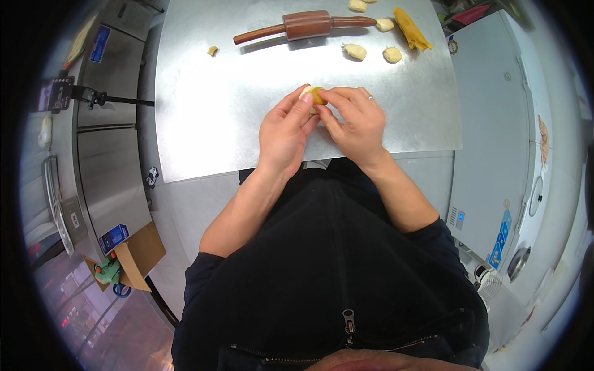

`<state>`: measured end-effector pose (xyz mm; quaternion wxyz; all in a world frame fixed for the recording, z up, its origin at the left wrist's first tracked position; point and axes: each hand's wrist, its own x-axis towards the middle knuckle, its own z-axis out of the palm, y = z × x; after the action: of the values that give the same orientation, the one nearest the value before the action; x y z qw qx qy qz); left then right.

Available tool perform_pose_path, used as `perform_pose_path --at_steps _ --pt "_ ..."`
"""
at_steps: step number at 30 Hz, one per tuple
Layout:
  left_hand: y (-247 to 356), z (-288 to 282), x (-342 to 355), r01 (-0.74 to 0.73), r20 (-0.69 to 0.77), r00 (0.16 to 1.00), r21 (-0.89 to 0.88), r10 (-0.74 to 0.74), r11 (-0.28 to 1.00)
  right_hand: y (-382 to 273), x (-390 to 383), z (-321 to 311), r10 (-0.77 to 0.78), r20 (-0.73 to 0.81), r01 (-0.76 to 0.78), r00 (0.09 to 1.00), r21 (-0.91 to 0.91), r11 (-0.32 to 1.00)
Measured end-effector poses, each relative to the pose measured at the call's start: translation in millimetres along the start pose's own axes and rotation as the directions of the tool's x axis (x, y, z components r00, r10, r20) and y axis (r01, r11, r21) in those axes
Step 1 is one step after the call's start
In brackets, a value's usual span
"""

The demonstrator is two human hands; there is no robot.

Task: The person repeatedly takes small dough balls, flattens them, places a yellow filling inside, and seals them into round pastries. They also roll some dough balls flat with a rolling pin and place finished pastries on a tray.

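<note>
Above the near part of the steel table, my left hand (279, 136) cups a small piece of pale dough (305, 91) between thumb and fingers. A yellow lump (319, 95) sits against the dough. My right hand (360, 127) pinches at the yellow lump, its fingertips almost meeting the left thumb. Part of both lumps is hidden by the fingers. Farther back lies a brown wooden rolling pin (307, 26) with a thick barrel. To its right are several pale dough pieces (355, 51) and a long yellow dough-like log (408, 28). A yellowish crumb (212, 51) rests at the far left.
The steel table (204, 117) ends just in front of my body. Steel cabinets (110, 167) line the left, with a phone (59, 93) on a stand arm. A cardboard box (141, 253) sits lower left. A large white appliance (495, 136) stands at the right.
</note>
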<state>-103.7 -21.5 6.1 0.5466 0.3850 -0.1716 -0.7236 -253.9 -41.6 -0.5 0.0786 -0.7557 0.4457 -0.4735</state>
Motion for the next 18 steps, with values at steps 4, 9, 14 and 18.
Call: perform_pose_path --at_steps 4,9,14,18 --pt "-8.5 -1.6 3.5 -0.022 -0.042 0.999 0.069 0.025 0.997 -1.3 -3.9 -0.3 0.041 0.121 -0.039 0.992 -0.022 0.999" --pt "0.2 -17.7 6.1 -0.037 0.065 0.997 -0.045 0.040 0.998 4.1 2.5 -9.3 0.327 0.249 -0.405 0.911 0.408 0.818" --pt "7.6 -16.8 8.4 -0.027 0.062 0.998 0.153 0.018 0.988 19.6 19.6 -11.6 0.441 0.615 -0.754 0.653 0.473 0.456" --pt "8.9 -11.2 3.4 -0.100 0.062 0.994 0.289 0.085 0.952 21.8 20.1 -9.3 0.441 0.674 -0.805 0.593 0.496 0.325"
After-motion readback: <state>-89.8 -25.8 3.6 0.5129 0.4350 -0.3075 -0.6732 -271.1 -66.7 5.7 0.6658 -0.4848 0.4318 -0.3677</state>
